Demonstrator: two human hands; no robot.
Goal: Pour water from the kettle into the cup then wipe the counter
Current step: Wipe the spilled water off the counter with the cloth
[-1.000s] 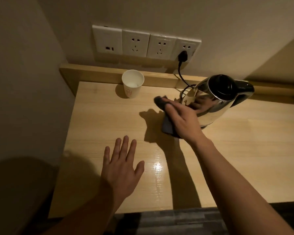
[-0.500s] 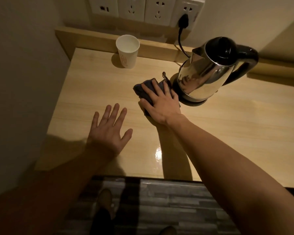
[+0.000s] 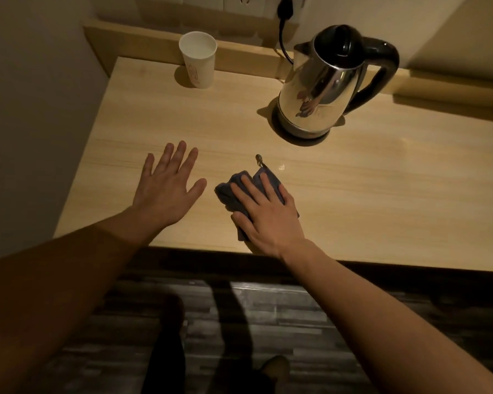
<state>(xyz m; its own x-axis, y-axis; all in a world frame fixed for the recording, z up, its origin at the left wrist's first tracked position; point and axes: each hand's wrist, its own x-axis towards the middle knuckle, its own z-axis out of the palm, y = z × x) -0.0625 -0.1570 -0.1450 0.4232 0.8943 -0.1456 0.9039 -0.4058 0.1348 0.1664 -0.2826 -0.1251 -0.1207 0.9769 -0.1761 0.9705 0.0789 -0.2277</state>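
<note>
The right hand [image 3: 268, 211] lies flat, fingers spread, pressing a dark folded cloth [image 3: 231, 191] onto the pale wooden surface [image 3: 382, 200] close to its near edge — the cloth shows past the fingertips and beside the thumb, and a small loop at its far corner [image 3: 259, 159] sticks out toward the kettle. The left hand [image 3: 168, 189] is just beside it, fully spread with nothing in it, palm down over the surface (whether it touches the wood I cannot tell). The steel kettle [image 3: 322, 81] stands upright on its base toward the back right, black handle to the right, its cord [image 3: 283, 46] running up to a plug [image 3: 285, 5] in the wall. The white paper cup [image 3: 198, 59] stands upright at the back left — well apart from the kettle and both hands.
</note>
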